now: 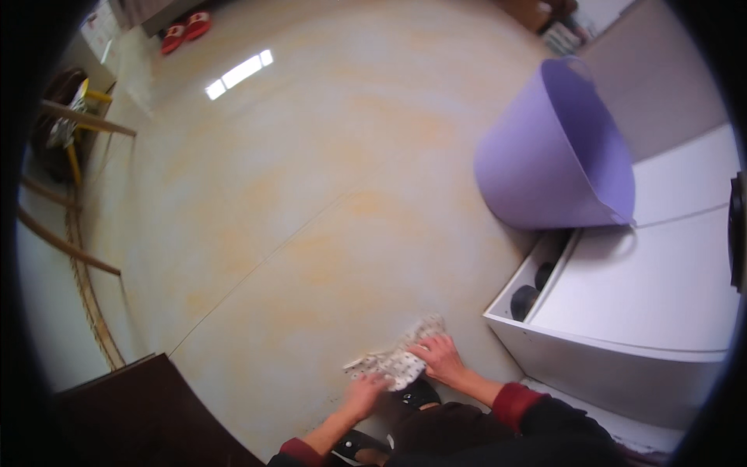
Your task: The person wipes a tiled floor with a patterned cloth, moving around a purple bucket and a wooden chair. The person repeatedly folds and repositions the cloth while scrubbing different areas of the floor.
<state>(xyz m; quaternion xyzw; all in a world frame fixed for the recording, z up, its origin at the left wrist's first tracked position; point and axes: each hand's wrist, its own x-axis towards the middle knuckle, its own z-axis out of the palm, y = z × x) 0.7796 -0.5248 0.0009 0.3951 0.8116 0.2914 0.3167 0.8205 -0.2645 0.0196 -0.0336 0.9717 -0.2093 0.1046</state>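
Note:
A white cloth with dark dots (397, 365) hangs bunched in front of me, just above my dark shoes, over the pale marbled floor (327, 233). My right hand (440, 359) grips its right part, with some of the fabric sticking out beyond the fingers. At the cloth's lower left edge is my left hand (367, 394), its fingers curled and blurred at the fabric; how firmly it holds the cloth is not clear.
A large purple tub (525, 157) leans at the right by a white cabinet (642, 280) holding dark round objects. Wooden chair legs (87, 257) line the left side. A dark brown panel (146, 414) is at lower left. Red slippers (187, 32) lie far off.

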